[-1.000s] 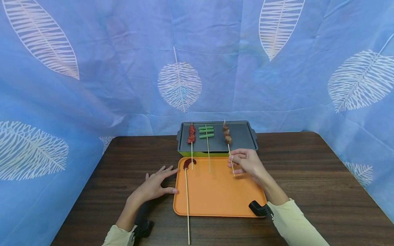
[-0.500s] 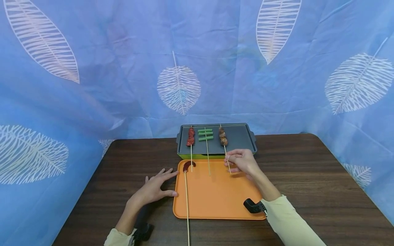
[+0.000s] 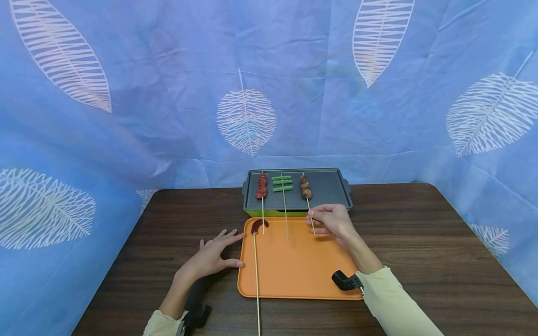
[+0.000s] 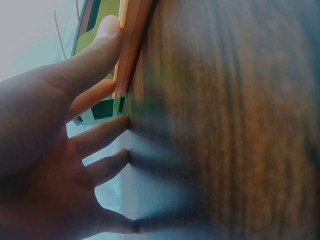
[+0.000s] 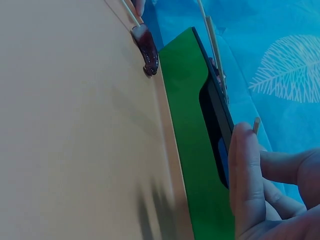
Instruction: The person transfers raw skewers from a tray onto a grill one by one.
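Observation:
My right hand (image 3: pixel 334 221) pinches the bare stick end of a brown meat skewer (image 3: pixel 306 187), whose meat lies over the dark grill pan (image 3: pixel 328 186). In the right wrist view, the stick's end pokes out past the fingers (image 5: pixel 247 170). My left hand (image 3: pixel 210 256) has its fingers spread at the left rim of the orange tray (image 3: pixel 302 270). Its thumb (image 4: pixel 107 30) touches the tray's side in the left wrist view, and other fingertips meet the wooden table. A red meat skewer (image 3: pixel 262 186) and a green vegetable skewer (image 3: pixel 282 183) lie on the pan, sticks overhanging the tray.
On the tray's left side lies a skewer with a curled dark-red piece (image 3: pixel 257 226), its stick extending past the front rim. The pan's green base (image 3: pixel 275 213) stands right behind the tray. A blue leaf-patterned cloth (image 3: pixel 294 112) hangs behind the dark wooden table (image 3: pixel 420 242).
The right hand has shifted slightly left with the brown meat skewer, bringing it nearer the green vegetable skewer. It barely moves over the last half second. The left hand stays in place.

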Demonstrator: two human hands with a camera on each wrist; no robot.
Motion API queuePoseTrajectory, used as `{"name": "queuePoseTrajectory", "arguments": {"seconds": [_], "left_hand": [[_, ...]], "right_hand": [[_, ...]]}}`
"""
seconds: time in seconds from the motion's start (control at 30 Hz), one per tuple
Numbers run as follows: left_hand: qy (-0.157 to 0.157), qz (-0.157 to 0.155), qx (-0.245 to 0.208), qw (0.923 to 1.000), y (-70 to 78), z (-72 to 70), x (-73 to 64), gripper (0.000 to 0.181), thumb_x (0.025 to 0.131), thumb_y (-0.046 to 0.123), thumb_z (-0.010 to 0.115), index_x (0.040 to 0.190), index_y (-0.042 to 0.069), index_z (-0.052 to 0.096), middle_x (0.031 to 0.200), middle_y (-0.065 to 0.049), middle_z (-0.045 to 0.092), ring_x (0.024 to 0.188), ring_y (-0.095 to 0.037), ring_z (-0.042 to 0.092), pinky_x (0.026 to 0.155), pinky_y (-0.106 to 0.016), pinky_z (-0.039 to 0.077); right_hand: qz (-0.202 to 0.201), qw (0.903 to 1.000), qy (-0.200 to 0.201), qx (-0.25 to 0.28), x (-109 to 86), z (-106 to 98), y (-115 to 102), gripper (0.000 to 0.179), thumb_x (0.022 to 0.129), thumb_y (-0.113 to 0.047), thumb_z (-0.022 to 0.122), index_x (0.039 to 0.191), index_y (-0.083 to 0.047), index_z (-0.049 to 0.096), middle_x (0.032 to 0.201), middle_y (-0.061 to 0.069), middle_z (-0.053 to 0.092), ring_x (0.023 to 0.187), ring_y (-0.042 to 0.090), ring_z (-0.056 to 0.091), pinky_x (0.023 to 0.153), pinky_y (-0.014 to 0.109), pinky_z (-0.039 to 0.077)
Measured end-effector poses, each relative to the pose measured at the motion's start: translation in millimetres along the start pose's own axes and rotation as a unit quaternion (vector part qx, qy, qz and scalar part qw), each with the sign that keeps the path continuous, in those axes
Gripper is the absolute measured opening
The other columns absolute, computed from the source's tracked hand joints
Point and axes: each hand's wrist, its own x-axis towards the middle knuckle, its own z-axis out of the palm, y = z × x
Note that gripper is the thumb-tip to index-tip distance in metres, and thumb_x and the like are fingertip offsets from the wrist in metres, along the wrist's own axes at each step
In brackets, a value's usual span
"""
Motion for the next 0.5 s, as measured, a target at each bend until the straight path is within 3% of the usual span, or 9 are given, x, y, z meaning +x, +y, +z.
{"name": "queuePoseTrajectory", "arguments": {"seconds": [0.5], "left_hand": [[0.003, 0.003, 0.001, 1.0000, -3.4, 2.2, 1.4, 0.081, 0.088, 0.049, 0.077, 0.158, 0.023, 0.045, 0.164, -0.014, 0.034, 0.153, -0.043, 0.019, 0.099, -0.089, 0.006]], "right_hand": [[-0.013, 0.9999, 0.004, 0.009, -2.7, -3.1, 2.4, 0.034, 0.103, -0.011, 0.065, 0.126, 0.014, 0.062, 0.096, 0.018, 0.075, 0.096, 0.036, 0.075, 0.076, 0.040, 0.061]]}}
